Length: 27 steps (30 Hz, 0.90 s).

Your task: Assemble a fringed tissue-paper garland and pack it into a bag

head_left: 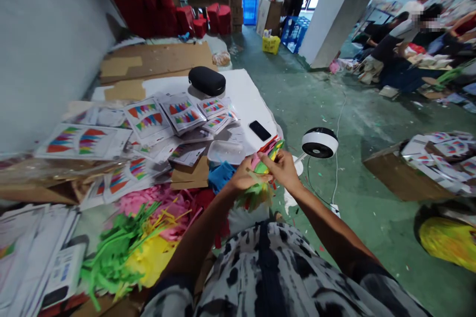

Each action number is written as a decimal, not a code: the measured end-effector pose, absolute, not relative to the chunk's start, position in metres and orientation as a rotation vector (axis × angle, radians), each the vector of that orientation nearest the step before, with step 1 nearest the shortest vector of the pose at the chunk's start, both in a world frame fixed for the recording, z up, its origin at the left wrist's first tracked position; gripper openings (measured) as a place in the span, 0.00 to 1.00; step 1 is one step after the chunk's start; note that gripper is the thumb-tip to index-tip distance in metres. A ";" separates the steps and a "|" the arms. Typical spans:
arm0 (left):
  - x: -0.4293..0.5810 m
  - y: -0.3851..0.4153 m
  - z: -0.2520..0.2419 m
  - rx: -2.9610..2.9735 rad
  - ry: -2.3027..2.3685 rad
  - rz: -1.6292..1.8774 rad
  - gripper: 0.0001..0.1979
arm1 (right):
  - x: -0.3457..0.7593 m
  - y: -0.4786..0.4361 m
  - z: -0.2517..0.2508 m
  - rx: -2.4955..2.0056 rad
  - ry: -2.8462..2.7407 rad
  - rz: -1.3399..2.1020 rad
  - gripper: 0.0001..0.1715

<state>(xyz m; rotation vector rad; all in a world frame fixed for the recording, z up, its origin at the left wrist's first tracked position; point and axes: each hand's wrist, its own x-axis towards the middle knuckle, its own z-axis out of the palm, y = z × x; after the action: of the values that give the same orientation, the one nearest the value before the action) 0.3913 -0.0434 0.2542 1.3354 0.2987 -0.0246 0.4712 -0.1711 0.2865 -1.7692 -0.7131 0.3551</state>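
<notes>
My left hand [246, 177] is closed around a bundle of multicoloured paper tassels [275, 150], with pink, red, green and yellow layers. Pale green and yellow fringes hang below the fingers. My right hand [285, 167] pinches the bundle's upper part from the other side. Just beyond lies a black phone [260, 131] on the white tabletop [243, 94]. To the left of my hands are a clear plastic tray [226, 152] and blue paper [222, 176]. Loose green fringes [115, 247], pink fringes [148, 199] and yellow paper [152, 257] lie near my left forearm.
Flat packets with printed tassel pictures [148, 119] cover the table's left. A black case [207, 80] sits behind them. On the right are a white-and-black fan [320, 142] with a cable and a cardboard box [403, 171] of packets. Several people work at the far right.
</notes>
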 end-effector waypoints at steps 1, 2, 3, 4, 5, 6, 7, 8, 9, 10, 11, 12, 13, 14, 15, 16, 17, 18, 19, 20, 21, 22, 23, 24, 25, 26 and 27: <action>0.389 -0.045 0.255 1.372 0.318 -0.008 0.27 | 0.471 -0.172 0.284 -1.734 -0.687 0.367 0.31; 0.387 -0.047 0.256 1.400 0.339 0.009 0.26 | 0.471 -0.173 0.281 -1.706 -0.670 0.375 0.30; 0.385 -0.048 0.257 1.401 0.361 0.024 0.26 | 0.472 -0.174 0.280 -1.689 -0.659 0.377 0.30; 0.384 -0.050 0.259 1.386 0.382 0.039 0.26 | 0.472 -0.174 0.279 -1.682 -0.655 0.372 0.29; 0.383 -0.051 0.260 1.366 0.399 0.052 0.26 | 0.472 -0.174 0.279 -1.683 -0.654 0.366 0.29; 0.383 -0.052 0.261 1.352 0.413 0.069 0.27 | 0.471 -0.173 0.280 -1.685 -0.656 0.360 0.28; 0.383 -0.052 0.261 1.350 0.425 0.090 0.28 | 0.471 -0.173 0.281 -1.686 -0.662 0.355 0.28; 0.383 -0.051 0.261 1.355 0.440 0.114 0.30 | 0.471 -0.172 0.283 -1.690 -0.669 0.350 0.28; 0.383 -0.051 0.261 1.361 0.456 0.133 0.31 | 0.470 -0.172 0.285 -1.697 -0.676 0.348 0.28; 0.383 -0.050 0.260 1.360 0.465 0.142 0.32 | 0.469 -0.172 0.286 -1.707 -0.684 0.347 0.29; 0.383 -0.050 0.259 1.347 0.465 0.137 0.33 | 0.469 -0.171 0.288 -1.719 -0.688 0.343 0.29; 0.382 -0.049 0.259 1.322 0.458 0.120 0.32 | 0.468 -0.171 0.289 -1.733 -0.687 0.338 0.30; 0.382 -0.050 0.258 1.291 0.449 0.096 0.31 | 0.468 -0.171 0.289 -1.748 -0.682 0.330 0.30; 0.381 -0.051 0.256 1.259 0.441 0.074 0.30 | 0.467 -0.172 0.289 -1.758 -0.674 0.323 0.30; 0.380 -0.052 0.254 1.231 0.438 0.060 0.30 | 0.467 -0.172 0.289 -1.763 -0.669 0.320 0.30; 0.379 -0.054 0.252 1.207 0.443 0.055 0.30 | 0.467 -0.172 0.289 -1.766 -0.666 0.321 0.30; 0.378 -0.056 0.250 1.187 0.452 0.050 0.29 | 0.467 -0.173 0.288 -1.766 -0.667 0.327 0.30; 0.377 -0.059 0.248 1.168 0.464 0.048 0.29 | 0.467 -0.174 0.287 -1.765 -0.669 0.336 0.30; 0.377 -0.061 0.245 1.151 0.474 0.041 0.28 | 0.468 -0.175 0.287 -1.764 -0.675 0.346 0.31; 0.376 -0.062 0.243 1.139 0.486 0.036 0.28 | 0.469 -0.176 0.287 -1.763 -0.688 0.359 0.31; 0.375 -0.063 0.242 1.130 0.496 0.029 0.28 | 0.471 -0.177 0.288 -1.761 -0.712 0.380 0.31; 0.374 -0.062 0.242 1.117 0.502 0.022 0.27 | 0.474 -0.179 0.289 -1.758 -0.746 0.409 0.31; 0.373 -0.061 0.242 1.095 0.499 0.016 0.27 | 0.477 -0.182 0.291 -1.753 -0.789 0.442 0.31; 0.373 -0.058 0.244 1.061 0.493 0.018 0.27 | 0.479 -0.184 0.293 -1.747 -0.835 0.470 0.30; 0.372 -0.055 0.246 1.019 0.489 0.029 0.27 | 0.481 -0.187 0.295 -1.747 -0.879 0.491 0.29; 0.372 -0.051 0.249 0.978 0.491 0.053 0.27 | 0.483 -0.190 0.296 -1.757 -0.915 0.499 0.28; 0.373 -0.046 0.252 0.944 0.496 0.083 0.27 | 0.483 -0.194 0.297 -1.777 -0.943 0.497 0.27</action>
<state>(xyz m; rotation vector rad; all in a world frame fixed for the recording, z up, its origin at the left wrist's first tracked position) 0.3726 -0.0458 0.2519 0.9441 0.4963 0.0830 0.4827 -0.1937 0.2973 -1.7770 -0.9434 0.4967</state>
